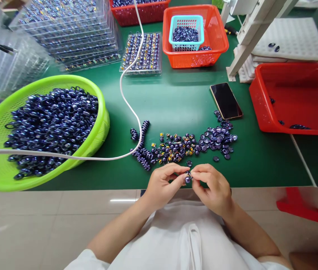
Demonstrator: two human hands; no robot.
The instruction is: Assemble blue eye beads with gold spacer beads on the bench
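Note:
At the table's front edge my left hand [166,183] pinches a small shiny dark-blue round piece [187,180] between thumb and fingertips. My right hand [213,187] meets it from the right, its fingertips pressed together at the same piece; fingers partly hide what they grip. Just beyond my fingertips lies a single dark piece [189,163]. Behind it spreads a pile of dark-blue caps [216,138], and left of that sit small dark parts with yellow bits [174,148]. Stacked dark rings [144,155] lie further left.
A green basket [104,120] heaped with dark looped pieces stands left. A white cable [128,101] crosses the table. A phone [226,100], a red bin [266,120], an orange basket [170,56] and a filled clear tray [142,72] stand around. A metal post [249,41] rises right.

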